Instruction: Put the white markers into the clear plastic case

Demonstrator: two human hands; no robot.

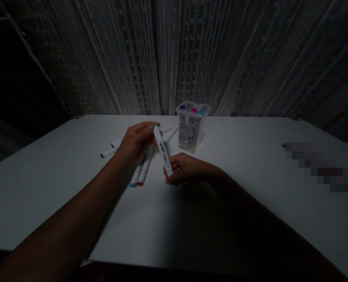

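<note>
A white marker [163, 152] with a green cap end is held between both hands above the white table [250, 180]. My left hand [137, 139] pinches its upper, green-capped end. My right hand [185, 168] grips its lower end. Under my left hand lie two more markers, one with a blue end [134, 182] and one with a red end [141, 181]. A clear plastic marker box [190, 127] stands just beyond my hands, with purple, pink and blue caps showing at its top.
More white markers lie on the table: one at the left [110, 149], others near the box [170, 133]. A blurred patch [320, 164] sits at the right. A striped curtain hangs behind the table. The room is dim.
</note>
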